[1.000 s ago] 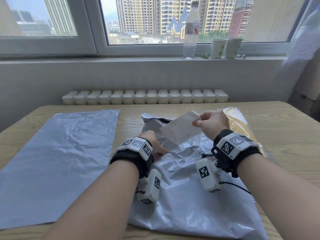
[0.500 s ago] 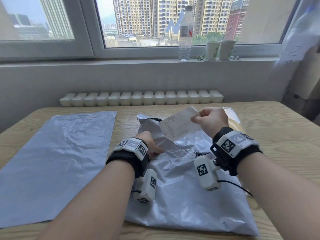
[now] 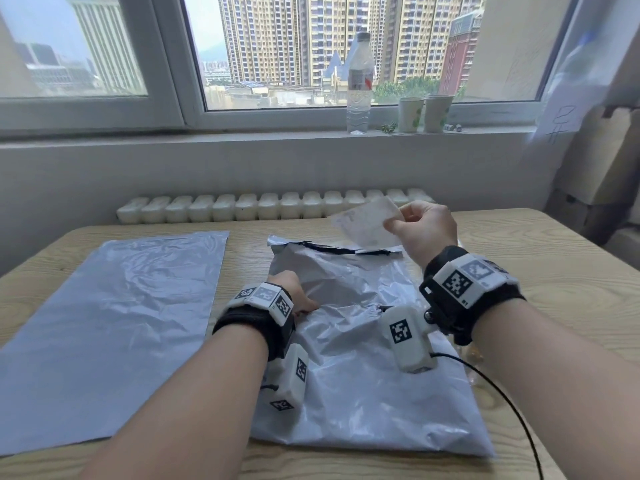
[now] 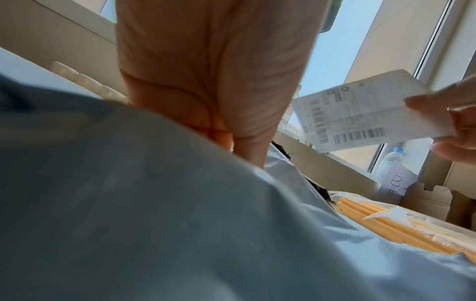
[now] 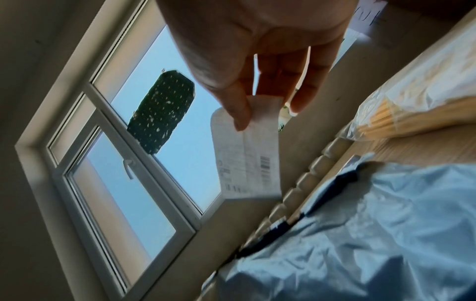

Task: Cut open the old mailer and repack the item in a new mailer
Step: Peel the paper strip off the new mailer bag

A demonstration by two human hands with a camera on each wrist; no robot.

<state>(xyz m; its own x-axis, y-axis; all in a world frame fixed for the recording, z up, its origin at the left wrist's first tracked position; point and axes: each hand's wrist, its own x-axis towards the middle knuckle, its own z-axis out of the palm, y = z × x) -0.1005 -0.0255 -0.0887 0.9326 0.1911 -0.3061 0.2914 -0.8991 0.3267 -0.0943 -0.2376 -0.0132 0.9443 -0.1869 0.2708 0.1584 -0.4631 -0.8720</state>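
On the left of the bench (image 3: 554, 258), the new mailer (image 3: 114, 327), flat and untouched. Mid-bench, the old mailer (image 3: 356, 368), crumpled, far edge torn open; left hand (image 3: 294, 292) pressing it down, fingers probably pinching a fold, though hidden. Above its far edge, shipping label (image 4: 360, 110) lifted clear, pinched in the right hand (image 3: 424, 230). Far right, the item (image 4: 386, 224), yellow in clear wrap, already out on the bench. Judged step: clearing the old wrapping. Next: put down the label, carry item across to new mailer.
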